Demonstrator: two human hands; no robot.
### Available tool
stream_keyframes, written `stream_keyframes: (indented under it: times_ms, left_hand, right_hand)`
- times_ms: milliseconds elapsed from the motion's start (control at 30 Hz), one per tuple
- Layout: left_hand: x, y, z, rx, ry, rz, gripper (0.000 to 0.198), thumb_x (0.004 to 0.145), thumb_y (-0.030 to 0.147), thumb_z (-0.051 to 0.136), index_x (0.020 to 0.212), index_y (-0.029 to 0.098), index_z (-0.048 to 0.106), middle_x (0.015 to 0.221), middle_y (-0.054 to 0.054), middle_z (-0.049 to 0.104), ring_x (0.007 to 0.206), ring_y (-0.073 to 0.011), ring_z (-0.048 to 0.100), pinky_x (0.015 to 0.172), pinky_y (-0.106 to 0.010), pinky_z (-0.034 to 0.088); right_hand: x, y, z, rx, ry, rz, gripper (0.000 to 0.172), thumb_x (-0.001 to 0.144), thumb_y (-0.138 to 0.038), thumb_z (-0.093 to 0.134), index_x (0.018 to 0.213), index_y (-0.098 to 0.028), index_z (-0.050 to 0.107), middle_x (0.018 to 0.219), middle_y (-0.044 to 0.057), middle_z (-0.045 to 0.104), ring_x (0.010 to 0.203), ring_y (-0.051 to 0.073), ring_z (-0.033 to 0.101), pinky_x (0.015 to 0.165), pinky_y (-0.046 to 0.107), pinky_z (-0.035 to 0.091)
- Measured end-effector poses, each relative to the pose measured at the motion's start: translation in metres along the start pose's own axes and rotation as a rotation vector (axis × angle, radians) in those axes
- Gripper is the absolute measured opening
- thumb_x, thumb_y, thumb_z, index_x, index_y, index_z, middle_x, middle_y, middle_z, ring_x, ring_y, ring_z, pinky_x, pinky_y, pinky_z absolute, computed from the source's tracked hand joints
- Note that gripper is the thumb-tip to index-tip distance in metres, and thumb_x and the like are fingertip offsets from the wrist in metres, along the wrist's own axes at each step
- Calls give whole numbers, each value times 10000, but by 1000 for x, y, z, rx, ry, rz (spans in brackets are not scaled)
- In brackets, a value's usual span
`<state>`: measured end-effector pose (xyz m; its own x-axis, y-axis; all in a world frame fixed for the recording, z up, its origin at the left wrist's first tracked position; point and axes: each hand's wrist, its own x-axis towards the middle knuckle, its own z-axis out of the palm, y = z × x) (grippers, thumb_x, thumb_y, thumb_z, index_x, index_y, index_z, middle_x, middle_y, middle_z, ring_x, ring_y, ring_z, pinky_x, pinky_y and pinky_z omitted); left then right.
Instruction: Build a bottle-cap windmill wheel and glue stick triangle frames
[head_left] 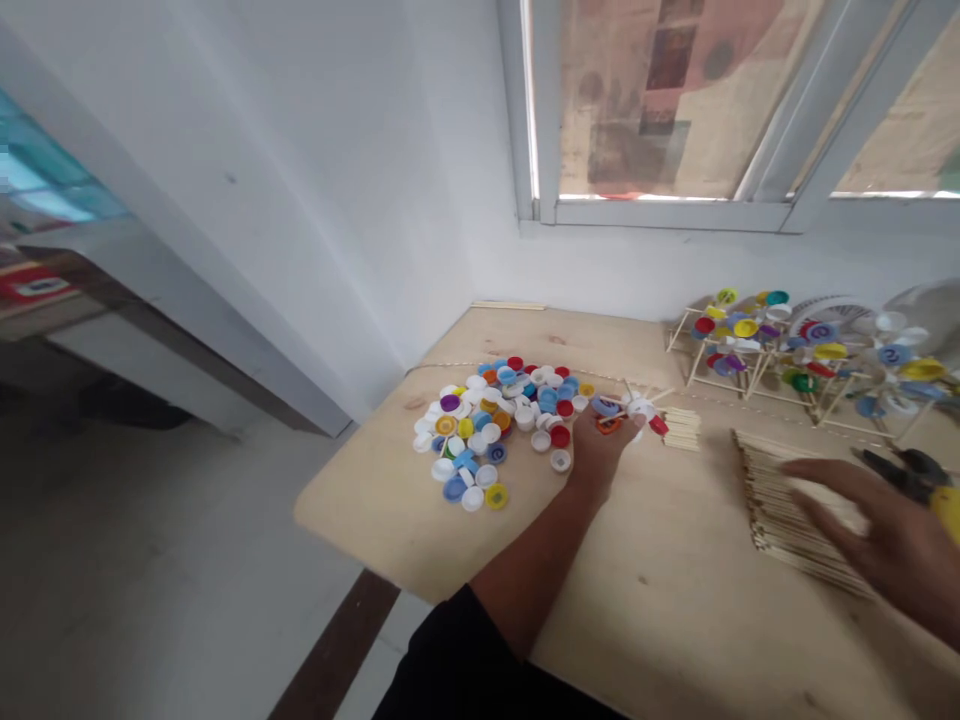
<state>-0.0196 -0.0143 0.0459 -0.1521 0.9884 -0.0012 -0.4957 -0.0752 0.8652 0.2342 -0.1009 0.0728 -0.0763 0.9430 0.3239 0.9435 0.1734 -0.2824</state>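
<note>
Our left hand (596, 455) grasps a cap-and-stick piece (639, 408), holding it by its left side over the tabletop (645, 560), between the far and near edges and just right of a heap of bottle caps (480, 425). White caps and a red one show beyond our fingers, on the side towards the right edge, while bluish and orange ones sit close against our fingertips. Thin sticks jut from the piece towards the far edge and rightwards; we cannot make out one clear long axis in it.

Our right hand (881, 535) is blurred, its thumb and fingers parted over a bundle of sticks (771, 510); we cannot tell whether the fingertips touch the wood. These sticks lie side by side, their long axis running roughly along the near edge, with one set of ends pointing towards the left edge. A short stack of sticks (681, 430), lying much the same way, sits between the bundle and the piece.

The heap spreads near the left edge. Along the far edge, towards the right, we see cap wheels (745, 328) on stick frames. A black and yellow tool (919, 465) lies just beyond our right hand.
</note>
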Motion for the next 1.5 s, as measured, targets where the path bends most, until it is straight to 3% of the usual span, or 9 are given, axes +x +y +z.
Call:
stream_keyframes:
  times_ms: [133,233,333,467,633,900,1167,1300,1500]
  left_hand:
    - [4,18,-3,-16,36,88,293,569,268,775,762,140,595,655,19,593,583,-87,538,599,-220,445]
    - [10,34,-8,-13,54,130,312,576,298,776,781,145,597,642,32,586,566,-75,525,596,-210,439]
    - [16,46,-14,61,84,151,318,574,347,778,742,143,602,608,39,572,529,-67,502,565,-203,428]
    - [19,54,-23,107,114,179,314,583,366,772,732,144,606,567,47,558,511,-67,500,539,-194,416]
    - [23,48,-31,103,133,150,314,577,340,778,751,141,609,580,47,564,517,-64,502,529,-185,410]
    - [24,36,-24,103,89,101,308,550,321,787,705,134,598,588,48,560,521,-61,489,545,-195,405]
    - [26,16,-25,130,-22,2,318,534,285,793,738,139,598,629,33,595,548,-76,526,565,-205,422]
    - [25,11,-26,120,-51,-38,332,520,280,801,752,137,612,643,29,601,558,-78,527,568,-206,420]
    - [18,10,-24,59,-31,-62,315,527,290,801,742,129,636,633,29,607,554,-76,531,566,-204,410]
  right_hand:
    - [24,-83,47,138,-173,-311,259,896,-328,414,1046,-230,601,1113,82,631,1057,207,566,892,362,449]
    - [38,-129,72,134,-188,-494,259,888,-226,420,1079,-200,592,1119,104,617,1051,217,546,870,381,444]
    - [50,-154,92,101,-213,-585,241,875,-208,452,1080,-182,577,1172,118,580,1074,230,505,855,385,425]
    - [62,-169,113,63,-233,-601,198,867,-219,477,1026,-168,584,1154,119,569,1074,234,467,863,382,383]
    - [62,-169,119,47,-235,-602,208,880,-233,460,1030,-188,598,1106,97,579,1024,224,450,858,371,347]
    - [49,-139,98,-39,-167,-519,196,901,-245,438,928,-183,622,898,93,610,927,220,476,810,362,336]
    - [28,-97,81,5,-117,-402,199,893,-277,451,982,-206,614,967,86,625,943,218,519,803,356,363]
    - [28,-92,82,24,-59,-293,217,897,-276,438,1019,-202,601,1018,97,623,944,218,533,769,339,383]
    - [31,-96,94,-49,-76,-228,215,878,-213,451,1037,-192,595,983,95,617,897,212,525,754,331,372]
